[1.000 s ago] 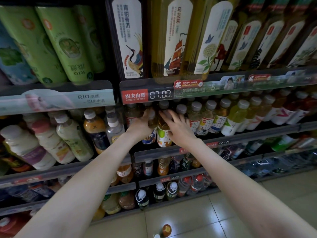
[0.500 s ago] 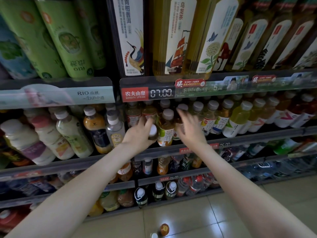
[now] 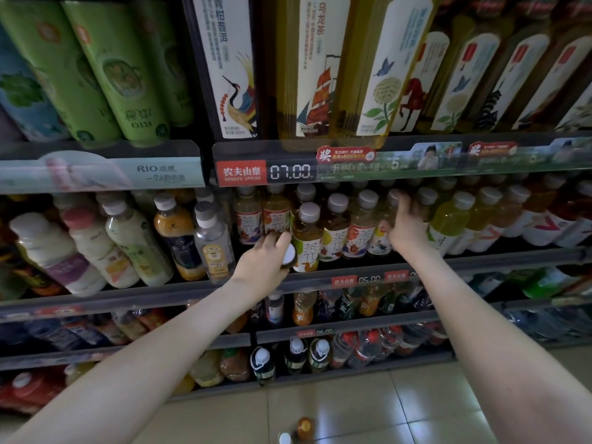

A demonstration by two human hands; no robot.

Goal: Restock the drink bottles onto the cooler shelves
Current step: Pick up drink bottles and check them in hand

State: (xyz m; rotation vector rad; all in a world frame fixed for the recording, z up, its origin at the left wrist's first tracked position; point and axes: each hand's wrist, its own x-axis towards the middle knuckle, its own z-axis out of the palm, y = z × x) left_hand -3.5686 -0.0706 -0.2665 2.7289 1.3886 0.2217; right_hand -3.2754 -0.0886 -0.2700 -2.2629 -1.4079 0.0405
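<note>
there, the left hand (image 3: pixel 264 261) curled round a white-capped bottle (image 3: pixel 289 254), cap toward the camera, at the front edge of the middle shelf (image 3: pixel 307 282), centre of frame. the right hand (image 3: pixel 405 227) reached among the shelved bottles (image 3: pixel 334 225) right of centre; whether it gripped one could not be told.

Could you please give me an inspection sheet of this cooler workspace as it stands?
Surface: middle shelf, stocked across its width.
Job's things: tea bottles upright in rows; capped bottle tipped cap-outward at the shelf front.
Clutter: two floor bottles on the tiled floor.
Grippers: left hand grips the capped bottle; right hand reaches among the tea bottles, fingers blurred, grip unclear.
Cables: nothing seen.
Surroundings: tall bottles above; price tag reading 07.00; lower shelves stocked.
</note>
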